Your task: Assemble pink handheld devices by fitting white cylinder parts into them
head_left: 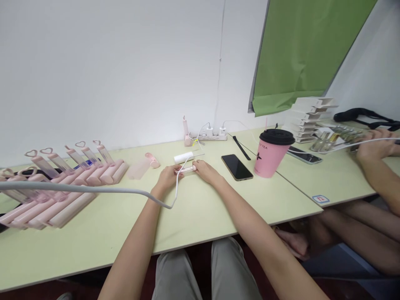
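Clear tube (188, 170) held level at both ends, low over the table (118, 243)

At far left, pink-and-clear pieces (46, 165) lean side by side in two rows, probably grouped to save space and keep count. A pink curved part (152, 160) lies apart from them, nearer the wall. At centre, the left hand (170, 176) has its fingers closed around the tube's left end; the right hand (203, 170) pinches the pink right end, a grip that likely stops the tube rolling or twisting (whether it touches the table, I cannot tell). A white cylinder (183, 157) lies just behind, within easy reach. Further right, a phone (237, 167) and a lidded pink cup (271, 154) stand aside, presumably leaving elbow room. At far right, a co-worker's hand (371, 145) is over small glassy items (325, 142).
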Action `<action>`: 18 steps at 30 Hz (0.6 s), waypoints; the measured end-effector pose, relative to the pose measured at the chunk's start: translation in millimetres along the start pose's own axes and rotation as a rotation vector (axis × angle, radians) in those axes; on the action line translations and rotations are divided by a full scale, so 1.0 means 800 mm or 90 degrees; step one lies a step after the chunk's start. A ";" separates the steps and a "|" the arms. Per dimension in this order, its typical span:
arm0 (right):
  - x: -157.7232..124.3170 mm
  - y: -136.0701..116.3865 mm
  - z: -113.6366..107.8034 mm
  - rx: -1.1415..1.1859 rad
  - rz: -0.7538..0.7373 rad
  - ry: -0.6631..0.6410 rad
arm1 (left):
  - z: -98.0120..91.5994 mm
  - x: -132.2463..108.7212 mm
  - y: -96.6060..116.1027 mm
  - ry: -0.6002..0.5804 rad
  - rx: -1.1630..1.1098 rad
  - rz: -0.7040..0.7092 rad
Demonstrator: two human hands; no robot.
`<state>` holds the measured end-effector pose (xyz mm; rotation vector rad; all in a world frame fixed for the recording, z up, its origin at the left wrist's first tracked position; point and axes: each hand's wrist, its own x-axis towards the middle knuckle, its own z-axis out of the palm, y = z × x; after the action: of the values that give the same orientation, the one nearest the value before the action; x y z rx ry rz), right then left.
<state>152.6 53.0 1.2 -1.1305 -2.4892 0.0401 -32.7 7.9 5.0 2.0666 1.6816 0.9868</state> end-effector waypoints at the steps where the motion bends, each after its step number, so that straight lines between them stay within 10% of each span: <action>1: 0.000 0.000 0.000 -0.022 -0.004 -0.005 | 0.003 -0.001 0.001 -0.013 0.106 0.023; 8: -0.004 -0.008 -0.004 -0.146 -0.018 -0.042 | 0.020 -0.001 0.009 -0.095 0.491 0.114; 18: -0.005 -0.011 0.001 -0.156 -0.032 -0.097 | 0.021 -0.005 0.010 -0.130 0.479 0.113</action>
<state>148.1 44.0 0.5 -1.1997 -2.7136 -0.2058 -15.5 5.4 -3.4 2.6876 1.9702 0.1463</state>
